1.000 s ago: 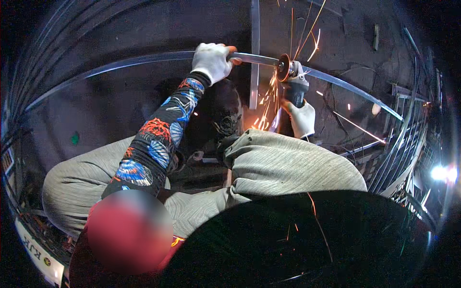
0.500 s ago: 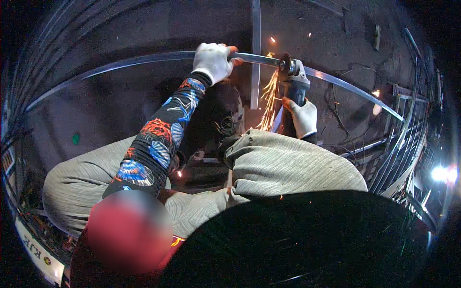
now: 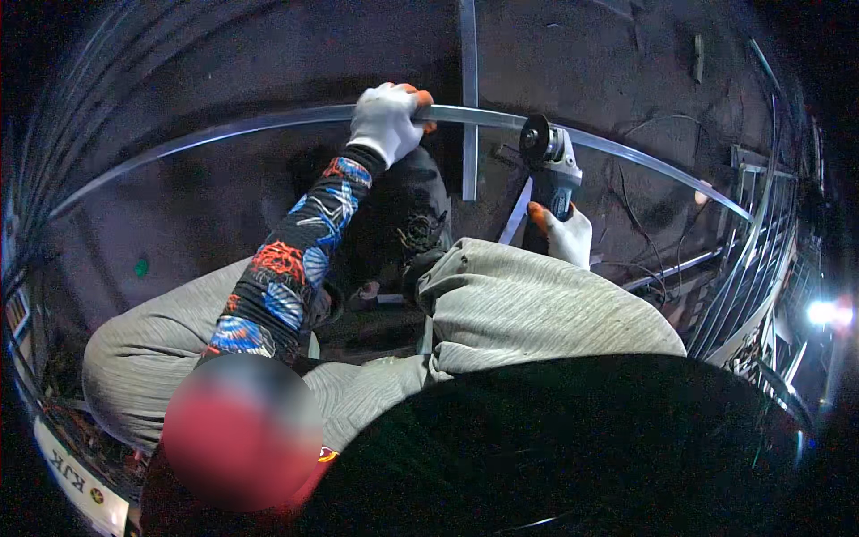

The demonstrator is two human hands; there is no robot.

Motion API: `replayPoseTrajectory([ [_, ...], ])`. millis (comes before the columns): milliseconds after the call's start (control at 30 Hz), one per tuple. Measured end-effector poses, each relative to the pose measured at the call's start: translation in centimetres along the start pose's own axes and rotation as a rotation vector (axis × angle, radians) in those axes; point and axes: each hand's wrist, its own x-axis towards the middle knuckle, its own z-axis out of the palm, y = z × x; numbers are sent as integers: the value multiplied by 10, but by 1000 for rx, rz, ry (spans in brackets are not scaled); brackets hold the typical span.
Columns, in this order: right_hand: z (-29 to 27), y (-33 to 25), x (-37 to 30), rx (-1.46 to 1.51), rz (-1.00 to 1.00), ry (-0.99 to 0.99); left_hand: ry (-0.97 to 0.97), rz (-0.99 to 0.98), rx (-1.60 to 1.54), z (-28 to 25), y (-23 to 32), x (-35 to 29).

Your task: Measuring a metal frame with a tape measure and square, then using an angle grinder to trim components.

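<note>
A long, thin metal bar [image 3: 291,116] runs crosswise in front of me and looks curved in the wide view. My left hand [image 3: 386,123], in a white glove with orange fingertips, is closed around it left of the middle. In my right hand [image 3: 569,238], gloved alike, is an angle grinder [image 3: 560,172], gripped by its body. The grinder's dark disc [image 3: 536,136] overlaps the bar in view, its flat face turned toward me. Whether disc and bar touch, I cannot tell. No sparks show around the disc.
Another metal bar [image 3: 470,152] lies lengthwise beyond and under the held one. Metal rods [image 3: 729,277] are bunched at the right, near a bright light [image 3: 828,313]. A cable [image 3: 631,215] winds over the floor right of the grinder. My bent knees [image 3: 537,295] frame the near side.
The spray of sparks has stopped. The grinder has tilted, so its disc shows more of its face, and it has shifted slightly nearer. My left hand has moved slightly left.
</note>
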Motion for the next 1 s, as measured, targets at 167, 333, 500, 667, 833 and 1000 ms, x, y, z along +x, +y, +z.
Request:
replayPoseTrajectory([
  [167, -14, 6, 6, -69, -5, -100, -64, -44, 7, 3, 14, -2],
  [333, -15, 3, 14, -169, 55, -103, 11, 31, 28, 5, 13, 5],
  [500, -16, -2, 17, -147, 58, -85, -15, 8, 77, 1, 14, 10],
  [667, -15, 18, 7, -10, 52, -84, -5, -22, 59, 3, 23, -3],
  [833, -21, 7, 13, -215, 1, -94, 5, 15, 44, -3, 24, 0],
  [1000, -16, 11, 13, -119, -25, -72, 56, 60, 43, 0, 22, -3],
])
